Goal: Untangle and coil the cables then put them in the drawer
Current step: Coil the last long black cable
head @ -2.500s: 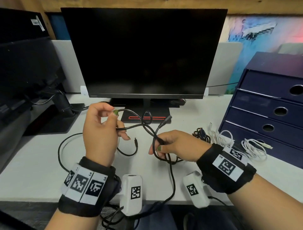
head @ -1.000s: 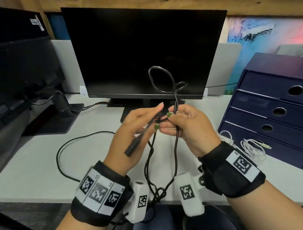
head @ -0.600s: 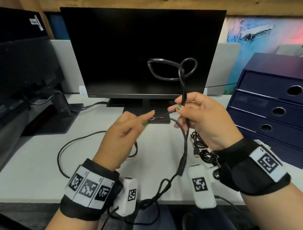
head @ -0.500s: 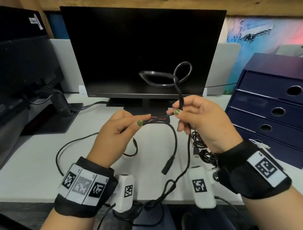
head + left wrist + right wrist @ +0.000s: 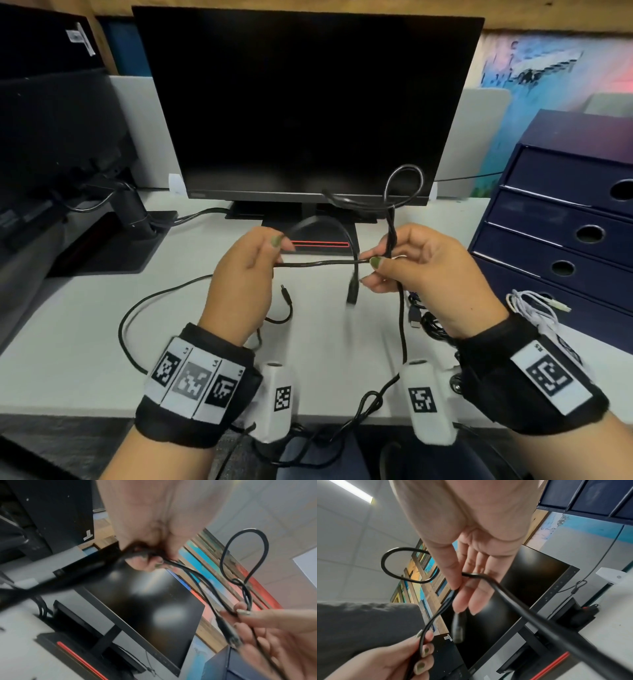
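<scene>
since half a second ago, left hand (image 5: 245, 277) pinches the black cable (image 5: 322, 262) farther from the right hand (image 5: 423, 270), drawing a level span above the desk (image 5: 68, 342). right hand pinches below a lowered loop (image 5: 404, 186). untangling continues; drawer unit (image 5: 565, 219) sits shut.

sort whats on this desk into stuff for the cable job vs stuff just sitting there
For the job:
black cable, held by left hand and right hand
white cable
black cable bundle
blue drawer unit

Lying about:
monitor
monitor arm base
</scene>
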Demonstrator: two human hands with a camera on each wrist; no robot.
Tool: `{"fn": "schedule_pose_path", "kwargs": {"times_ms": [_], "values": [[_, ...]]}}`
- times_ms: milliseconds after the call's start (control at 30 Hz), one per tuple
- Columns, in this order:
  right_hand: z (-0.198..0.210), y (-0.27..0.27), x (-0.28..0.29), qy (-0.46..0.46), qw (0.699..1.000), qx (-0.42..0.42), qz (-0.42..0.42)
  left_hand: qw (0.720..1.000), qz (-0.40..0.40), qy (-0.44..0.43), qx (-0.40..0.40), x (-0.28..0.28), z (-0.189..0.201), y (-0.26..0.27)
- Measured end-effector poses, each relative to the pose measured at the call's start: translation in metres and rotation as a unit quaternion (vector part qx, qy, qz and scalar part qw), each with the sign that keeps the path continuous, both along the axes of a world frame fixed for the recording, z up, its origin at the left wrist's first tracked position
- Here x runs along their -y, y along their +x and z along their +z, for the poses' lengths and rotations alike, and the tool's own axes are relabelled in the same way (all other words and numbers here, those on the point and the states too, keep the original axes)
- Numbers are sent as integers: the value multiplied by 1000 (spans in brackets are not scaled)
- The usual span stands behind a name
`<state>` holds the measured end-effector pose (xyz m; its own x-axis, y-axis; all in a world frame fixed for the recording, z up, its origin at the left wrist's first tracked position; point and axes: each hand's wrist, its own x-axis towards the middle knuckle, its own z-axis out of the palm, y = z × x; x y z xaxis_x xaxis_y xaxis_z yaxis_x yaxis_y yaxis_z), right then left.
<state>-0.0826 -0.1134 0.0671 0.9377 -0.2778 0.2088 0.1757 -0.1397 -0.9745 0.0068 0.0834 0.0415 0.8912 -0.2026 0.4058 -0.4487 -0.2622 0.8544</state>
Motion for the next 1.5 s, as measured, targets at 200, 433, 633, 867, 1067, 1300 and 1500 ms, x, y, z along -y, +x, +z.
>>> {"fn": "schedule_pose_path", "kwargs": {"times_ms": [200,433,633,867,1067,1300,1500], "values": [[-12,1,6,56,994,-19,-95,982,-141,-112,-63,-2,13,-11],[-13,0,12,52,991,-13,-123,973,-194,113,-48,4,5,-13],[-15,3,13,88,992,-48,-81,963,-204,174,10,-4,4,-8],[-16,9,15,115,988,-60,-80,945,-182,266,62,1,-3,-7],[-7,6,13,-7,995,-7,-102,984,-12,168,55,5,-7,-8],[-2,7,7,16,998,18,-64,992,-39,112,-44,4,-12,-1],[0,2,18,84,995,13,-57,984,-85,-51,-150,1,-8,3]]}}
